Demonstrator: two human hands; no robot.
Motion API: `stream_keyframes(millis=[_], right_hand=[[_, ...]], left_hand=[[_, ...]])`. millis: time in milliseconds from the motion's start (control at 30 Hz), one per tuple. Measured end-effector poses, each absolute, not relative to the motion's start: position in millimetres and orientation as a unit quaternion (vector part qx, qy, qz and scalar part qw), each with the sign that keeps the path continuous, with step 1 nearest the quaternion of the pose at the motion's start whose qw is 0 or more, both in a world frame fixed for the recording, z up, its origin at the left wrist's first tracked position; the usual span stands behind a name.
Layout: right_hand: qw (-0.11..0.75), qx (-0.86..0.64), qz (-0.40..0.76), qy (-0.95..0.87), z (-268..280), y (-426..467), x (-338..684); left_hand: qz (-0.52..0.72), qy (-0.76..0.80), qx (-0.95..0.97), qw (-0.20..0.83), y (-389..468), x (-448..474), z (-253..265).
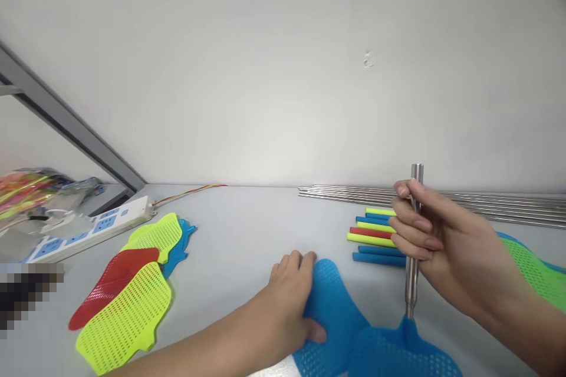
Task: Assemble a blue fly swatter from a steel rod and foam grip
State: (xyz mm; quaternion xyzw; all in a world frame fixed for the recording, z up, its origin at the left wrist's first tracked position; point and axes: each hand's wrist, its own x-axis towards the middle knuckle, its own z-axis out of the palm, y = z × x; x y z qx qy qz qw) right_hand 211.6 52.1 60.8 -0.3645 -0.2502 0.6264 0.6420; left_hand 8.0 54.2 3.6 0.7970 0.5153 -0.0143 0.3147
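Observation:
My right hand (460, 247) is closed around a shiny metal rod (411, 283), held upright. The rod's lower end meets the neck of a blue fly swatter head (400, 350) at the bottom edge of the view. My left hand (287, 312) grips a second blue fly swatter head (331, 306) by its left edge, thumb on its face and fingers at the far side. The two blue heads overlap, and their lower parts are cut off by the frame.
Yellow (128, 312), red (119, 283) and blue (181, 247) swatter heads lie at left, beside a white power strip (106, 224). Several coloured tubes (375, 235) and thin metal rods (340, 193) lie right of centre. Green mesh (535, 271) shows behind my right wrist.

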Motion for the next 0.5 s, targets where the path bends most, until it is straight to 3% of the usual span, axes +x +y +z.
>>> stream_keyframes(millis=[133,333,500], right_hand=[[0.651,-0.37,0.608,-0.266,66.6,52.2,216.3],[0.672,-0.368,0.589,-0.258,70.4,58.3,222.9],[0.693,-0.325,0.612,-0.2,69.1,62.3,224.8]], left_hand=[[-0.026,0.485,0.798,0.357,62.3,-37.3,21.7],[-0.019,0.613,0.776,0.151,84.2,-128.9,44.3],[0.026,0.607,0.793,0.033,90.0,-117.6,47.7]])
